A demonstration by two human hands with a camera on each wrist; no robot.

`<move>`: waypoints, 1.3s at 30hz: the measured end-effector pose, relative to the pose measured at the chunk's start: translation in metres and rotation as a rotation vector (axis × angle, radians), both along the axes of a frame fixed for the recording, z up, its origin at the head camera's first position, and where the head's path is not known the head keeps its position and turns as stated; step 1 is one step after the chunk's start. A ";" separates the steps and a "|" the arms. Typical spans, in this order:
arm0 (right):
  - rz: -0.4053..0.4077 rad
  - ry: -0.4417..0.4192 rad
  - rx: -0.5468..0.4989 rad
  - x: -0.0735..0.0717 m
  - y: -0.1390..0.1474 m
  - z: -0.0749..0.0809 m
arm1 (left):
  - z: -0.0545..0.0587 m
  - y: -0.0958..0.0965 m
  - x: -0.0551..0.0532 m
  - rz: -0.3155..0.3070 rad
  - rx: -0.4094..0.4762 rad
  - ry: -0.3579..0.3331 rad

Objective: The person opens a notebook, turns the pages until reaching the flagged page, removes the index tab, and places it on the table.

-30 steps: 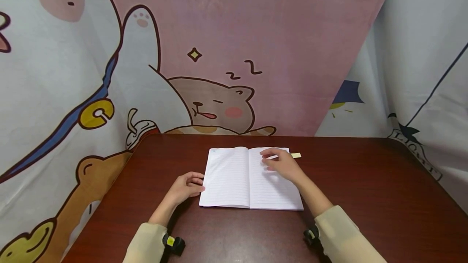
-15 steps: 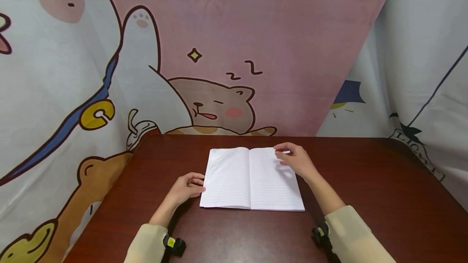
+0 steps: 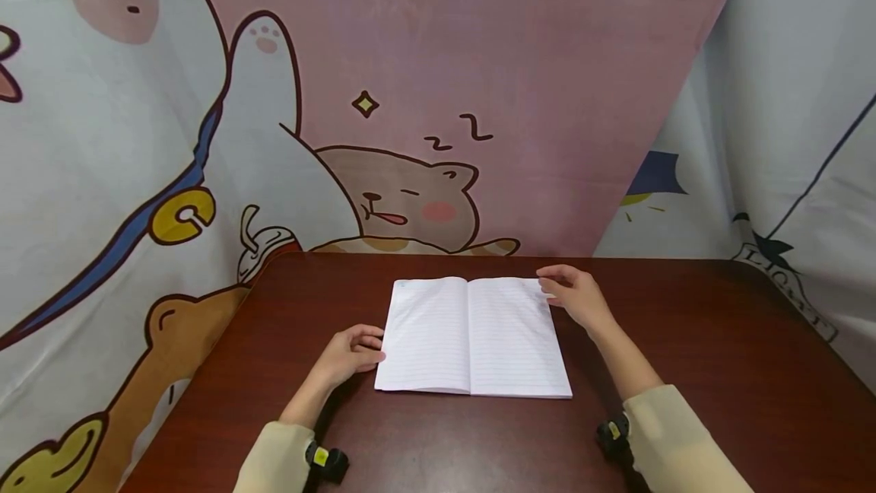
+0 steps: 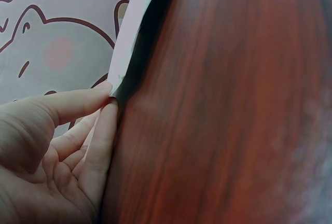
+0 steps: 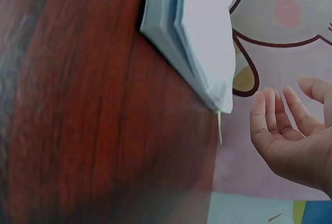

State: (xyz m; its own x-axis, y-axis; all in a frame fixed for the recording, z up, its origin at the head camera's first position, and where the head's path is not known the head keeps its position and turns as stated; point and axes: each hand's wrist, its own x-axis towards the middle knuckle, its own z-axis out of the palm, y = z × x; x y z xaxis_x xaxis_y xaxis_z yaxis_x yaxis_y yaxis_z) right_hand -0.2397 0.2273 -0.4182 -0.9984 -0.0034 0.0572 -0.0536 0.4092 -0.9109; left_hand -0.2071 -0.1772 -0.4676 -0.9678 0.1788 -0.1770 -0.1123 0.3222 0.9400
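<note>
An open notebook (image 3: 431, 341) with lined white pages lies flat on the dark red-brown table. At its left edge is my left hand (image 3: 347, 354); in the left wrist view the hand (image 4: 62, 146) pinches the notebook's edge (image 4: 129, 42) between thumb and finger. My right hand (image 3: 576, 297) is by the top right corner of the notebook, fingers loosely bent. From the right wrist, this hand (image 5: 295, 136) shows a gap between its fingertips and the notebook (image 5: 205, 42). A thin pale yellow tab (image 5: 219, 128) sticks out from the page corner; the hand largely covers it in the head view.
The wooden table (image 3: 684, 341) extends around the notebook, with its far edge right against a pink and white cartoon cloth (image 3: 547, 97). A white cloth (image 3: 801, 97) hangs at the right. Each wrist carries a small black camera (image 3: 328, 462).
My right hand has moved rightward from over the right page to the notebook's top right corner. The left hand stays at the left edge.
</note>
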 end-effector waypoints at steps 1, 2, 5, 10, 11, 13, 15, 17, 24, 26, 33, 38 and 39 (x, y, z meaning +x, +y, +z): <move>-0.007 -0.006 -0.002 -0.001 0.002 -0.002 | 0.000 0.000 0.000 0.000 0.000 -0.001; -0.014 -0.010 -0.007 -0.002 0.003 -0.003 | 0.000 0.000 0.000 -0.001 -0.001 -0.001; -0.024 -0.028 -0.024 -0.005 0.008 -0.008 | 0.000 0.000 0.000 -0.003 -0.002 -0.002; -0.011 -0.064 -0.057 -0.009 0.015 -0.013 | -0.001 0.000 -0.001 -0.002 -0.003 0.000; -0.007 -0.072 -0.063 -0.010 0.016 -0.014 | -0.001 0.000 -0.001 -0.002 -0.003 0.000; 0.004 -0.090 -0.074 -0.011 0.018 -0.016 | -0.001 0.000 -0.002 -0.002 -0.002 0.000; 0.015 -0.110 -0.076 -0.013 0.019 -0.019 | -0.001 0.000 -0.002 0.000 0.000 0.000; 0.021 -0.134 -0.075 -0.015 0.021 -0.021 | -0.001 0.000 -0.002 0.001 -0.002 -0.001; 0.040 -0.202 -0.009 -0.018 0.024 -0.031 | -0.001 0.000 -0.002 0.017 -0.017 0.001; 0.053 -0.203 0.014 -0.018 0.024 -0.032 | -0.001 0.001 -0.002 0.027 -0.023 0.001; 0.054 -0.221 0.071 -0.018 0.025 -0.033 | -0.001 0.001 -0.001 0.043 -0.026 0.001; 0.037 -0.223 0.045 -0.019 0.025 -0.035 | -0.001 0.001 -0.001 0.036 -0.025 0.003; 0.033 -0.222 0.032 -0.019 0.025 -0.036 | -0.001 0.001 -0.001 0.033 -0.025 0.004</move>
State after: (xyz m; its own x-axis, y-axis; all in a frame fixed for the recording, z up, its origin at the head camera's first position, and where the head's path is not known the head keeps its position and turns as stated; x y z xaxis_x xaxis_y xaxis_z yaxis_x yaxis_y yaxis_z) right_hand -0.2591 0.2520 -0.4539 -0.9858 -0.0341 -0.1643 0.1329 0.4393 -0.8885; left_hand -0.2086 -0.1762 -0.4689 -0.9739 0.1422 -0.1768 -0.1193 0.3419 0.9321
